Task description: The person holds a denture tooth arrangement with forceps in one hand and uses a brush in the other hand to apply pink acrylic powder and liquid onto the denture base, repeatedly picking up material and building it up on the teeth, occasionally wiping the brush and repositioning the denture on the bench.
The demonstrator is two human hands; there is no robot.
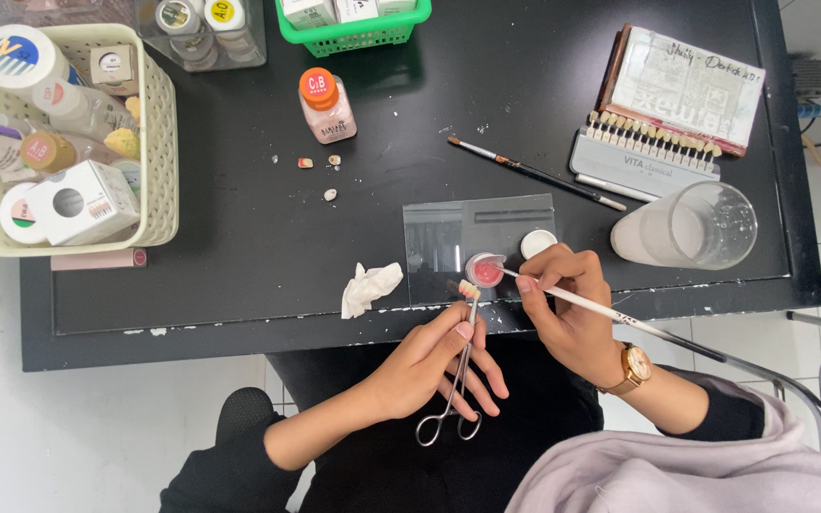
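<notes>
Beyond the cream basket [159, 142], the clear jar box [203, 33] and green basket [353, 36] are cut by the top edge; the piece [469, 289] clamped in the forceps [458, 380] is too small to identify.

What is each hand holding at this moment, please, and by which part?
The left hand holds metal forceps by their shanks, above the ring handles. The right hand holds a thin brush near its tip end.

Shiny metal forceps [455, 394]; clear glass slab [448, 237]; matt black tabletop [239, 218].

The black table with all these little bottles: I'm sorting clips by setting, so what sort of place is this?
Probably a dental lab bench: a tooth shade guide, a small tooth piece clamped in forceps, a fine brush.
</notes>
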